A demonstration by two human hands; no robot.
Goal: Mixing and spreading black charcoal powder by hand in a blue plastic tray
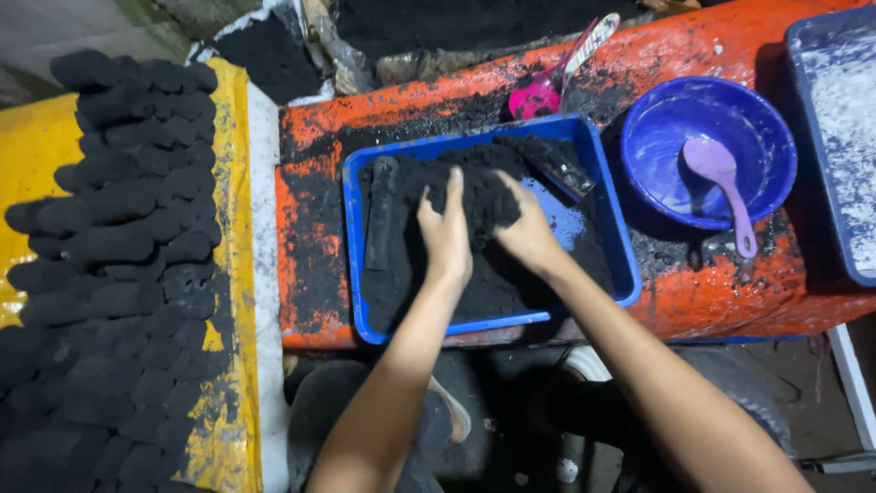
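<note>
A blue rectangular tray (351, 237) sits on an orange surface and holds a heap of black powder (497, 274). My left hand (445, 233) presses flat into the heap with fingers together and straight. My right hand (527, 230) is cupped against the same heap, fingers dug into the powder. Both hands squeeze the mound between them. Two dark cylinder-shaped tubes lie in the tray, one (381, 215) along the left side and one (557, 164) at the back right corner.
Rows of black pressed briquettes (119, 237) lie on a yellow sheet (36, 146) at the left. A blue bowl (657, 151) with a purple spoon (725, 187) stands right of the tray. A pink scoop (547, 87) lies behind. A blue tray (835, 137) dusted white sits far right.
</note>
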